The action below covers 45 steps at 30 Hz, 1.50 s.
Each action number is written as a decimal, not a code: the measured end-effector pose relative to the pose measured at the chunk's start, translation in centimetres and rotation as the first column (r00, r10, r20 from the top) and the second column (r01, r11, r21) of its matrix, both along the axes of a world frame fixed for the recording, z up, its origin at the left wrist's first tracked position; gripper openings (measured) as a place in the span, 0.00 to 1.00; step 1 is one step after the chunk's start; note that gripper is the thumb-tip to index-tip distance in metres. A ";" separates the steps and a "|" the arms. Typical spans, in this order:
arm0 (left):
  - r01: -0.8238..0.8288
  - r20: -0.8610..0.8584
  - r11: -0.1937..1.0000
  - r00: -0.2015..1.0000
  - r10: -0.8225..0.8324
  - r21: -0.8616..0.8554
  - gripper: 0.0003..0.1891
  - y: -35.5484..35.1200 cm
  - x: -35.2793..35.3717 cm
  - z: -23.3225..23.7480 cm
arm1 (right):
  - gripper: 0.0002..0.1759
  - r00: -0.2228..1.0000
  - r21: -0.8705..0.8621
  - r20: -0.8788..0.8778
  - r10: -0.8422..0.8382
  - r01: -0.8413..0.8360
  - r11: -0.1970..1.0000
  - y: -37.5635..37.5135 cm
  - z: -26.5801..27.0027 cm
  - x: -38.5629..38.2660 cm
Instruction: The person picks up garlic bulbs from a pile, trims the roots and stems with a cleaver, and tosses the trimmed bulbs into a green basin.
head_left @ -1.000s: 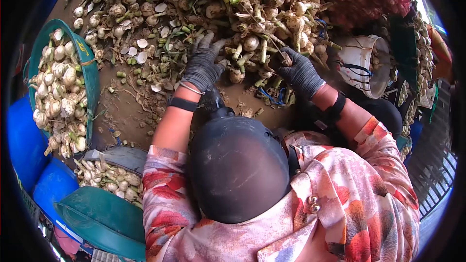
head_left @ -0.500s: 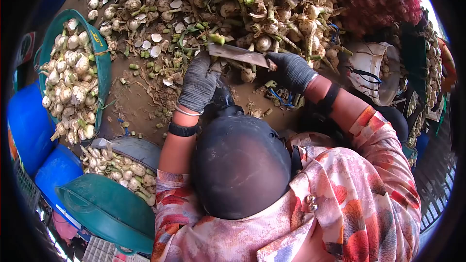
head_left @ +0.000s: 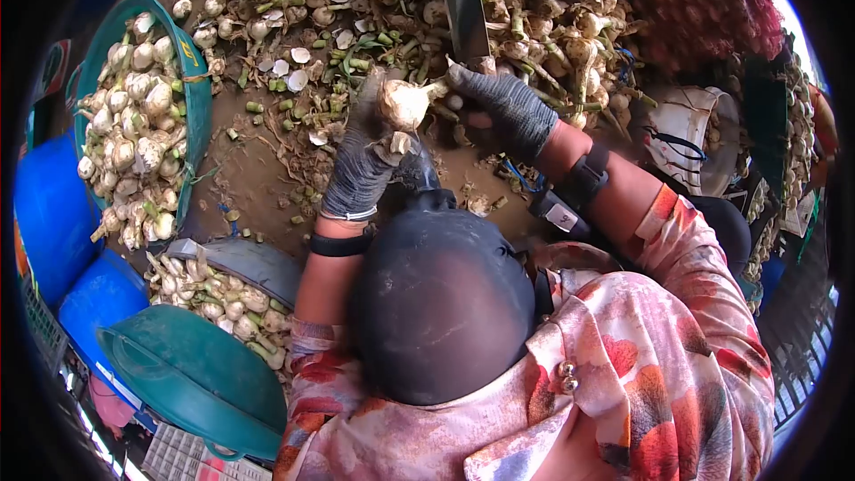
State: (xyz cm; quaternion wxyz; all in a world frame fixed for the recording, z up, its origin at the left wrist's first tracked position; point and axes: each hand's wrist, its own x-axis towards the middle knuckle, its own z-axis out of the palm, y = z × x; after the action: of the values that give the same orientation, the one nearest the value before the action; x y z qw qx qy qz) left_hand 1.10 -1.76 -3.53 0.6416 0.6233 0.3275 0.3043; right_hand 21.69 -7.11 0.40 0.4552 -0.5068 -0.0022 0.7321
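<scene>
My left hand, in a grey knitted glove, is closed around a pale garlic bulb with a short stem pointing right. My right hand, gloved the same way, grips a broad-bladed knife whose blade points away from me over the heap. The thumb side of that hand is right at the tip of the bulb's stem. Beyond both hands spreads a heap of garlic bulbs with stems on. Cut green stem pieces and papery peelings lie scattered just past my left hand.
At left stands a green basket full of trimmed bulbs, with blue tubs beside it. Nearer are a grey basin of bulbs and a green tub. A red mesh sack and a white bucket are at right.
The knife has swung from lying crosswise between my hands to pointing away. A bulb now shows plainly in my left hand, and my right hand has shifted slightly left.
</scene>
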 end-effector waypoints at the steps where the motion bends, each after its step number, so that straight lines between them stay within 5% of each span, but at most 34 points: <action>1: 0.055 -0.161 0.984 0.986 -0.028 0.169 0.39 -0.1 -0.1 -1.2 | 0.11 0.971 0.031 -0.239 0.026 -0.019 0.999 -0.1 -1.5 -0.2; 4: -0.049 -0.123 0.998 0.991 0.043 -0.047 0.34 -0.8 0.1 -2.3 | 0.13 0.968 -0.112 -0.188 0.168 -0.191 0.975 -0.7 -1.6 -1.0; 6: -0.056 0.012 0.977 0.998 0.060 -0.208 0.31 -0.1 0.1 -1.3 | 0.15 0.893 -0.139 0.303 0.332 -0.304 0.943 -0.8 -1.3 -1.2; 8: -0.034 0.160 0.938 0.982 0.095 -0.345 0.29 1.0 0.5 0.6 | 0.16 0.605 -0.083 0.728 0.322 -0.388 0.918 -1.5 -1.7 -0.7; 10: -0.086 -0.128 0.988 0.989 0.069 -0.129 0.29 1.5 0.0 0.6 | 0.18 0.382 0.010 0.890 0.247 -0.559 0.829 -2.3 -0.4 0.7; 12: -0.033 -0.048 0.966 0.999 0.021 -0.255 0.29 1.5 0.2 0.8 | 0.17 0.042 -0.061 0.989 0.140 -0.751 0.658 -2.3 2.7 1.2; 13: 0.041 -0.177 0.990 0.984 -0.017 0.134 0.28 0.9 -0.9 -1.0 | 0.16 -0.066 -0.086 0.996 0.055 -0.796 0.600 -2.6 2.7 1.3; 14: 0.122 -0.265 0.932 0.964 -0.029 0.342 0.26 0.4 -1.6 -2.9 | 0.15 -0.136 -0.142 0.989 0.052 -0.823 0.550 -2.7 2.9 1.4; 16: 0.243 -0.392 0.662 0.916 0.085 0.709 0.23 -0.4 -2.6 -5.8 | 0.13 -0.181 -0.204 0.979 0.095 -0.844 0.496 -2.6 3.4 1.4; 17: 0.262 -0.413 0.602 0.902 0.124 0.754 0.23 -0.8 -3.0 -7.0 | 0.13 -0.208 -0.243 0.970 0.126 -0.838 0.488 -2.5 3.5 1.3; 24: 0.273 -0.439 0.582 0.884 0.162 0.766 0.28 -2.3 -3.1 -7.1 | 0.13 -0.217 -0.273 0.961 0.170 -0.833 0.481 -3.0 3.9 0.2; 27: 0.184 -0.378 0.763 0.922 0.085 0.619 0.29 -2.6 -2.3 -6.2 | 0.16 -0.230 -0.294 0.955 0.189 -0.823 0.486 -2.9 3.3 0.2; 32: 0.367 -0.514 0.704 0.858 -0.004 0.608 0.21 -2.2 -2.7 -1.4 | 0.16 -0.244 -0.265 0.964 0.107 -0.829 0.493 -3.9 -0.1 1.0; 33: 0.312 -0.452 0.753 0.892 -0.021 0.580 0.18 -2.2 -2.4 -1.1 | 0.16 -0.294 -0.357 0.934 0.204 -0.806 0.472 -3.8 0.2 1.0; 36: -0.210 -0.180 0.860 0.929 0.325 0.466 0.27 -0.9 -1.6 4.1 | 0.17 -0.231 -0.343 0.939 0.253 -0.635 0.692 -4.5 -2.4 3.8; 37: -0.316 -0.109 0.786 0.894 0.434 0.531 0.33 -0.1 -4.2 3.4 | 0.18 -0.299 -0.418 0.907 0.297 -0.553 0.721 -5.1 -4.4 6.5; 38: -0.522 -0.071 0.846 0.845 0.530 0.108 0.31 1.6 -5.5 7.4 | 0.18 -0.318 -0.496 0.868 0.382 -0.511 0.702 -5.5 -2.7 7.4; 39: -0.477 0.267 0.873 0.833 0.485 -0.098 0.34 4.0 -7.3 8.3 | 0.19 -0.303 -0.425 0.903 0.304 -0.527 0.736 -5.8 -2.0 8.0; 41: -0.073 0.812 0.897 0.398 0.428 -0.437 0.43 9.0 -10.9 10.1 | 0.19 -0.260 -0.377 0.924 0.279 -0.509 0.774 -7.3 -0.6 8.2; 42: -0.030 0.843 0.960 0.471 0.260 -0.280 0.44 10.8 -11.0 10.5 | 0.19 -0.246 -0.385 0.922 0.300 -0.485 0.785 -6.9 -0.2 8.6; 44: -0.217 0.633 0.825 0.551 0.544 -0.521 0.43 13.1 -9.1 8.6 | 0.19 -0.211 -0.370 0.928 0.307 -0.440 0.818 -7.2 0.4 9.1; 45: -0.224 0.484 0.842 0.734 0.477 -0.490 0.41 13.6 -6.4 7.0 | 0.19 -0.195 -0.339 0.940 0.281 -0.421 0.841 -7.3 0.1 9.4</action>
State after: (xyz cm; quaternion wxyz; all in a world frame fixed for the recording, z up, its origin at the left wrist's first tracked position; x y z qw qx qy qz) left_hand -5.28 11.83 3.48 0.7528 0.2781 0.2813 0.5262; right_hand 31.09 -14.46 0.48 0.1076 -0.8261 -0.5060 0.2237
